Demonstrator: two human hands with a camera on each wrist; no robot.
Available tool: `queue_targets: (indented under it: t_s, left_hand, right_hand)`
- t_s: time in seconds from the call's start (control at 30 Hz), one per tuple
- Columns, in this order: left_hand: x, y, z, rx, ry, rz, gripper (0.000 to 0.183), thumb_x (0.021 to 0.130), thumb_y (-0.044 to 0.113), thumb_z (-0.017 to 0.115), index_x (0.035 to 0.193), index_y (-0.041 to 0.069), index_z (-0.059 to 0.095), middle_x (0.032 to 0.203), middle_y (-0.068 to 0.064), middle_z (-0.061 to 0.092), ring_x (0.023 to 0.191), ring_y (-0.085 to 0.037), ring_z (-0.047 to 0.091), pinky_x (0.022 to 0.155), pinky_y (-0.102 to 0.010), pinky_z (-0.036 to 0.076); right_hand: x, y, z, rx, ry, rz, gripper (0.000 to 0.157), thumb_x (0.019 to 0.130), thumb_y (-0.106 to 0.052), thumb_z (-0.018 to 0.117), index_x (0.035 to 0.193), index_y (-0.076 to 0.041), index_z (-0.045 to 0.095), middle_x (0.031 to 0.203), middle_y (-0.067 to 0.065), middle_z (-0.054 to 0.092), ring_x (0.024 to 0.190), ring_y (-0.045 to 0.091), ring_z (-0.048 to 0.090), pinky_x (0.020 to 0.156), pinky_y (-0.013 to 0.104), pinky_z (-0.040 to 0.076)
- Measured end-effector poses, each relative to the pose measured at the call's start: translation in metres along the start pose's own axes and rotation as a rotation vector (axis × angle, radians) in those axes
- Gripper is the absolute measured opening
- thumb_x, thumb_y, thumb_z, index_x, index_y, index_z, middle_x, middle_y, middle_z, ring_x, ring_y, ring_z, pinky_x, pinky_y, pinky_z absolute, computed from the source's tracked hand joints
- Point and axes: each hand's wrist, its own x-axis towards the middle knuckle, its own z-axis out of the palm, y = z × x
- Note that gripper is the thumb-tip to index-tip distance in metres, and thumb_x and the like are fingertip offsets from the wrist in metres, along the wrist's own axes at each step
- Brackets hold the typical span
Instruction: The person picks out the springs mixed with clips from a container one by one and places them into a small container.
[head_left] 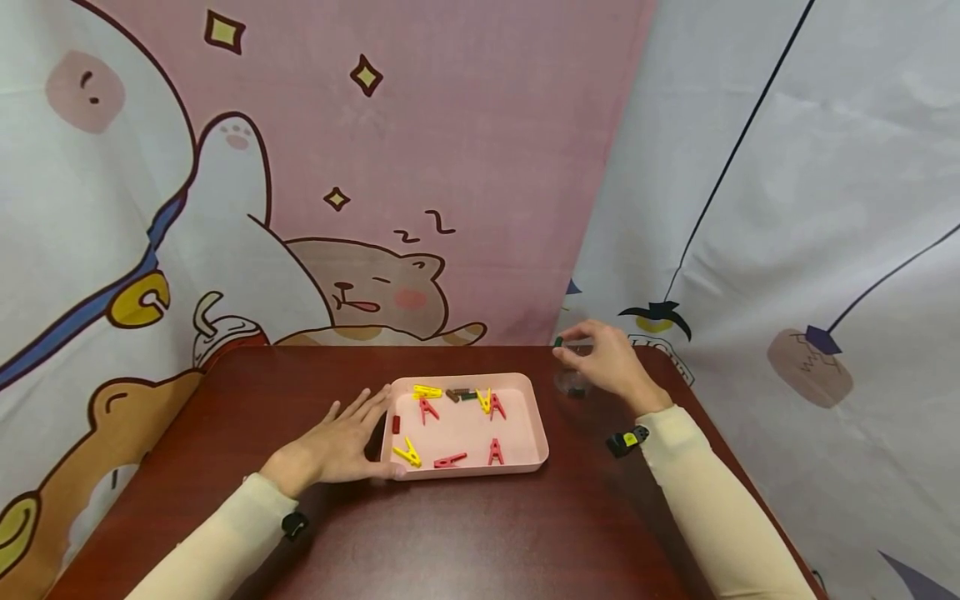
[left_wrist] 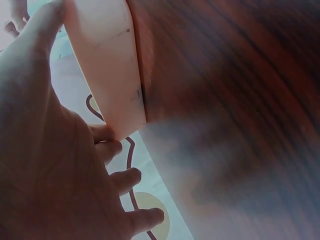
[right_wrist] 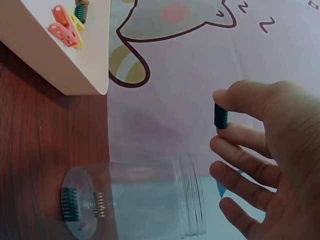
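Observation:
My right hand [head_left: 611,360] pinches a small dark green spring [right_wrist: 220,116] between thumb and index finger, the other fingers spread apart. The spring is held above the mouth of a clear jar [right_wrist: 150,200]. Inside the jar, at its bottom, lie another green spring [right_wrist: 71,204] and a metallic one [right_wrist: 99,205]. My left hand [head_left: 333,450] rests at the left end of a pink tray [head_left: 480,472], thumb along its near side and fingertips by the far left corner. Red and yellow clothespins [head_left: 450,460] and several small springs [head_left: 463,395] lie in the tray.
Both things stand on a dark red-brown wooden table [head_left: 480,533], the jar right of the tray near the far edge. A printed cartoon cloth [head_left: 480,167] hangs behind the table and along its sides. A small dark red piece [head_left: 396,425] lies at the tray's left wall.

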Motion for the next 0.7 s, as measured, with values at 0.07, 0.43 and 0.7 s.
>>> queue_targets:
  t_s: [0.07,0.43,0.7]
  left_hand:
    - [0.0,-0.001,0.0,0.0,0.005,0.004,0.138,0.09,0.095,0.07,0.186,0.007,0.024,0.198,-0.011,0.016,0.182,-0.049,0.021,0.138,-0.088,0.019]
    - [0.0,-0.003,0.001,0.009,0.016,0.013,0.139,0.09,0.096,0.071,0.186,0.007,0.025,0.198,-0.013,0.018,0.181,-0.051,0.022,0.137,-0.089,0.02]
    - [0.0,-0.004,0.002,0.007,0.017,0.015,0.138,0.09,0.094,0.072,0.186,0.007,0.025,0.198,-0.013,0.018,0.182,-0.05,0.022,0.137,-0.089,0.02]
  right_hand:
    - [0.0,0.002,-0.001,-0.001,0.003,0.003,0.036,0.106,-0.029,0.089,0.134,-0.006,0.084,0.135,0.016,0.082,0.118,0.041,0.086,0.102,0.06,0.07]
    - [-0.004,0.007,0.0,-0.009,0.03,0.012,0.037,0.106,-0.031,0.088,0.134,-0.007,0.084,0.136,0.018,0.083,0.125,0.042,0.082,0.104,0.063,0.068]
    - [-0.007,0.013,-0.006,-0.009,0.042,0.03,0.038,0.106,-0.032,0.088,0.135,-0.007,0.083,0.137,0.021,0.083,0.123,0.044,0.084,0.101,0.064,0.069]
